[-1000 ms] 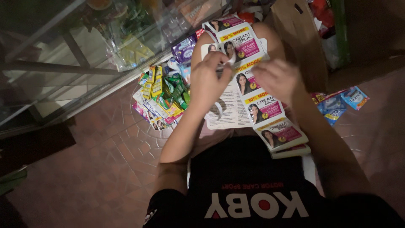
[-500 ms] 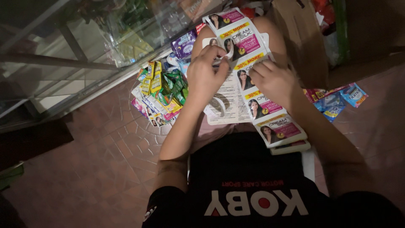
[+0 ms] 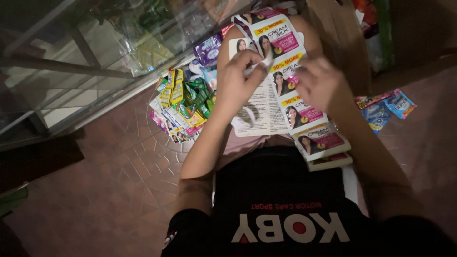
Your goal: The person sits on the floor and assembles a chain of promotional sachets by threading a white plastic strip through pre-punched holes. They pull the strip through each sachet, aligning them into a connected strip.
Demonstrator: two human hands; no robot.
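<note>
The left hand (image 3: 238, 81) sits at upper centre of the frame, fingers curled, thumb and forefinger pinched on the top edge of the sachet strip (image 3: 290, 90). The right hand (image 3: 321, 85), just right of it, lies over the strip's right edge with fingers bent; whether it pinches the strip or only presses on it I cannot tell. The strip runs down the lap from top centre to the middle right. About five pink-and-white packets show along it, a woman's portrait on each, and a white printed back lies under the left hand. Its lower end rests on a small stack (image 3: 328, 162) of more packets at the shirt's edge.

To the left, touching the thigh, a heap (image 3: 181, 102) of yellow, green and purple sachets spreads on the brick floor (image 3: 95, 190); they are too jumbled to count. Blue sachets (image 3: 388, 107), about three, lie at the right. A glass cabinet (image 3: 71, 62) closes the upper left and a cardboard box (image 3: 340, 33) the upper right. Bare floor lies lower left.
</note>
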